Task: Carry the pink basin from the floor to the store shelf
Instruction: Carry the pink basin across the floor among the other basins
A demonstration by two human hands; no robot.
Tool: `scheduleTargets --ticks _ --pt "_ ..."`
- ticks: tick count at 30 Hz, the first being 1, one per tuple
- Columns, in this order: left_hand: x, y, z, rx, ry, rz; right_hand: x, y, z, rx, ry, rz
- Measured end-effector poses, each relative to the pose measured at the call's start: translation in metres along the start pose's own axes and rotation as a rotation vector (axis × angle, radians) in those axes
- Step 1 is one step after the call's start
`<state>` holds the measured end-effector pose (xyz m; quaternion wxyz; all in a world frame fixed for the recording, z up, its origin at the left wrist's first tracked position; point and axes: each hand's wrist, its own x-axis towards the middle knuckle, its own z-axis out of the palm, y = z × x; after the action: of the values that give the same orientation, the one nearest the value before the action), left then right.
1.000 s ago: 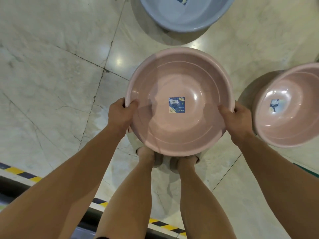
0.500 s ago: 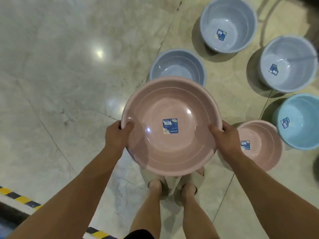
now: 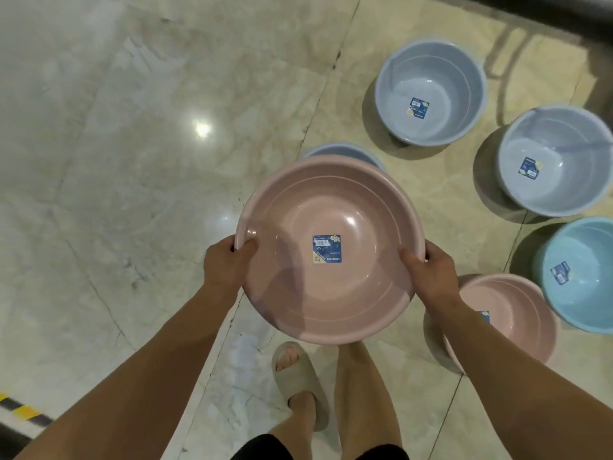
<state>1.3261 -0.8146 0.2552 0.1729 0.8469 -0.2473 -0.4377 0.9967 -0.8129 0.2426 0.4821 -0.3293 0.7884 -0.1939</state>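
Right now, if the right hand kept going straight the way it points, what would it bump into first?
The right hand points up-left across the round pink plastic basin it grips, so it would press into that basin's rim at once. Beyond lies a grey-blue basin on the floor, probably lower down.

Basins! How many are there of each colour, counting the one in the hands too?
Pink: 2, the held basin and the pink basin on the floor.
Grey-blue: 3, the far basin, the right basin and the half-hidden basin.
Light blue: 1, the light blue basin.
Total: 6.
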Motion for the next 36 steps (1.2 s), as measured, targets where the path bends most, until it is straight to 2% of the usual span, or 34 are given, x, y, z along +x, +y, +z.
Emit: scheduleTargets --ticks 7,13,22,30,36 --pt "0.042 0.036 0.042 0.090 0.000 -0.019 0.063 -0.018 -0.009 -0.064 -0.035 0.023" --pt "0.084 0.045 0.077 0.027 -0.027 -0.057 0.117 -0.022 0.002 -0.097 -0.026 0.008" --pt "0.177 0.023 0.130 0.136 -0.060 -0.019 0.202 0.014 0.057 -0.117 0.003 0.064" --pt "0.226 -0.007 0.165 0.150 -0.042 -0.039 0.237 0.051 0.096 -0.143 0.017 0.142" --pt "0.238 -0.022 0.180 0.043 -0.037 -0.020 0.240 0.066 0.101 -0.031 0.005 0.097"
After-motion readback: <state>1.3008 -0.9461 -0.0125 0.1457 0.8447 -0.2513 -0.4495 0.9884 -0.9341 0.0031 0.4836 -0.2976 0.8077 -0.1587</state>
